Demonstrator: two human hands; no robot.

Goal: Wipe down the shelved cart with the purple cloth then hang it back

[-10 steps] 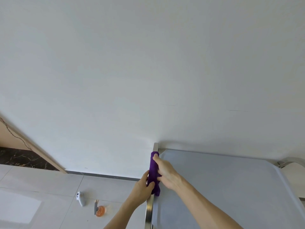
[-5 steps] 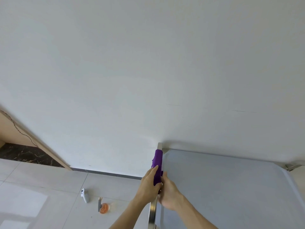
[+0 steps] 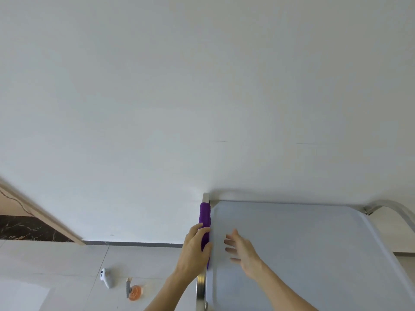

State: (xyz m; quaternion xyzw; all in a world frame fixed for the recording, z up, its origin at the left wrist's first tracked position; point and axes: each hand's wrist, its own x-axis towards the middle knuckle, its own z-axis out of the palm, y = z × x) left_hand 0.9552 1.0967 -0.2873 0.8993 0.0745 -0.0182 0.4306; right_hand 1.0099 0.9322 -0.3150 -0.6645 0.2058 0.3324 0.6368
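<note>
The purple cloth [image 3: 205, 215] is draped over the metal rail [image 3: 200, 288] along the left edge of the cart. My left hand [image 3: 195, 248] grips the cloth's lower part, fingers curled around it and the rail. Just to the right, my right hand [image 3: 241, 250] hovers over the cart's grey top shelf [image 3: 303, 254] with fingers spread and holding nothing. The lower shelves are out of view.
A white wall stands right behind the cart. A curved metal handle [image 3: 388, 206] sits at the cart's far right corner. On the tiled floor to the left lie a small white object [image 3: 106, 277] and an orange round item [image 3: 134, 292]. A wooden door frame [image 3: 40, 218] runs at left.
My right hand has let go of the cloth and moved right over the shelf with fingers spread. My left hand keeps its grip on the cloth at the rail.
</note>
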